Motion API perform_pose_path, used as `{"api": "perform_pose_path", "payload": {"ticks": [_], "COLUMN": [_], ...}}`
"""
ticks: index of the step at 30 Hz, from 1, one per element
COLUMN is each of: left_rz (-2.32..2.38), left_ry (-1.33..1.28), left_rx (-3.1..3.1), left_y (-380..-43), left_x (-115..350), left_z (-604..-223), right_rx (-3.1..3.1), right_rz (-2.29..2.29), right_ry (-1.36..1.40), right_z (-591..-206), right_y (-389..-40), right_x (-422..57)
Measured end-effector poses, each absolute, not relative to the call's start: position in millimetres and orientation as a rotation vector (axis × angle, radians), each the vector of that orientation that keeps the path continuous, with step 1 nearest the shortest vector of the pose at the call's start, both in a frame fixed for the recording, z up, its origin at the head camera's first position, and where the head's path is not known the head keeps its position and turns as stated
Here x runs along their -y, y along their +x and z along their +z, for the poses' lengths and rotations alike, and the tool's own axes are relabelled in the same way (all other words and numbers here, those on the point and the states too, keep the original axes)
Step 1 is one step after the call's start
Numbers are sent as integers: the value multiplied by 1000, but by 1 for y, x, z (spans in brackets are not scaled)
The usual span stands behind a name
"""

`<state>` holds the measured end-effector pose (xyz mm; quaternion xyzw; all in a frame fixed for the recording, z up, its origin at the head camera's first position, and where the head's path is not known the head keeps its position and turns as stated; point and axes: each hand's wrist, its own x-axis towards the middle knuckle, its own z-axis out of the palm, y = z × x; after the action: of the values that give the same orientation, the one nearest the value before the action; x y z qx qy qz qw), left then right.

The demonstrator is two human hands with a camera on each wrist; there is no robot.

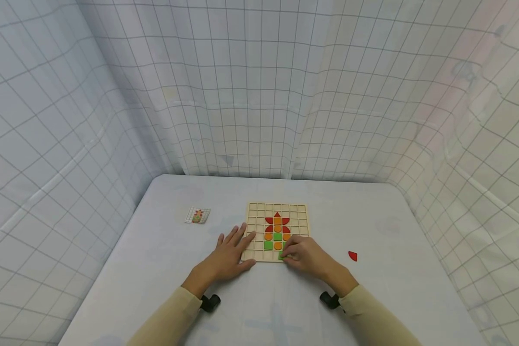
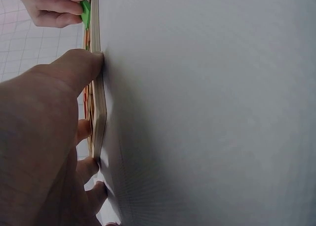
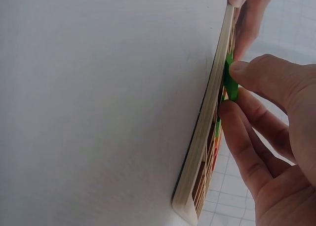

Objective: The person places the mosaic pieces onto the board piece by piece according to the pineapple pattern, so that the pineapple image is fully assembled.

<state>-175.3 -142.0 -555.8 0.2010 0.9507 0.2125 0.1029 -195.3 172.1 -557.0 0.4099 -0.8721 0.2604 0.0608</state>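
Note:
A wooden grid board (image 1: 300,211) lies on the table with red, orange and green flat pieces set in its middle squares. With fingers spread, my left hand (image 1: 229,257) rests at the board's left side; its thumb touches the near edge. My right hand (image 1: 309,257) pinches a green piece (image 3: 231,80) between thumb and fingers, over the near rows right of the middle. In the right wrist view this piece stands tilted right at the board's surface. The right fingers partly hide the pieces beside it in the head view.
A small card (image 1: 198,215) with a printed coloured pattern on a grid lies left of the board. One loose red piece (image 1: 352,256) with a curved side lies to the right. White grid-patterned curtains (image 1: 264,96) enclose the white-covered table (image 1: 155,202) at the back and sides.

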Motion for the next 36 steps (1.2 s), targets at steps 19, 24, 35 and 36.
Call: {"api": "perform_pose_path", "payload": {"ticks": [19, 24, 35, 36], "left_rz": [623, 634, 639, 640], "left_ry": [590, 592, 597, 597], "left_rx": [-2809, -2804, -2802, -2801], "left_y": [-176, -175, -174, -174], "left_x": [142, 142, 143, 143], "left_z": [-556, -556, -555, -555], "right_rx": [2606, 2618, 2619, 2621], "right_rz": [741, 782, 800, 812], "right_ry": [1259, 1257, 1244, 1235], "right_z": [-560, -561, -559, -559], "right_y": [-195, -196, -197, -196], "right_x": [-160, -157, -158, -160]}}
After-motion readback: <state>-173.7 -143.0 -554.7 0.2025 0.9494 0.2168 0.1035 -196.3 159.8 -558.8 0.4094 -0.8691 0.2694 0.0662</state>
